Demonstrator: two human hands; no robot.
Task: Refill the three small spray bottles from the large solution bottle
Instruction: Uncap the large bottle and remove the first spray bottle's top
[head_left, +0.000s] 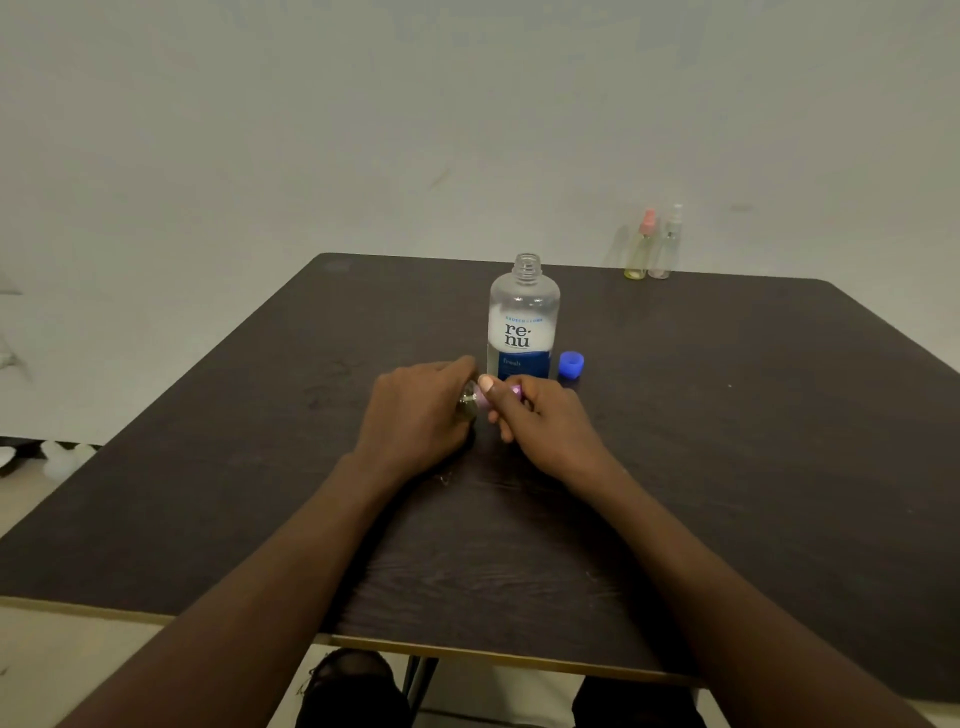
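The large solution bottle (523, 317) stands uncapped at the table's middle, its blue cap (571, 365) lying on the table just right of it. In front of it, my left hand (415, 415) grips a small spray bottle (467, 407), most of which is hidden in my fingers. My right hand (540, 415) pinches that bottle's pink spray top (511, 391). Two more small spray bottles stand at the far right table edge: one with a pink top (640, 252), one with a clear top (667, 244).
The dark wooden table (727, 441) reaches to a pale wall. Its near edge runs under my forearms. White objects lie on the floor at the left (57, 457). My shoe (348, 686) shows below the table edge.
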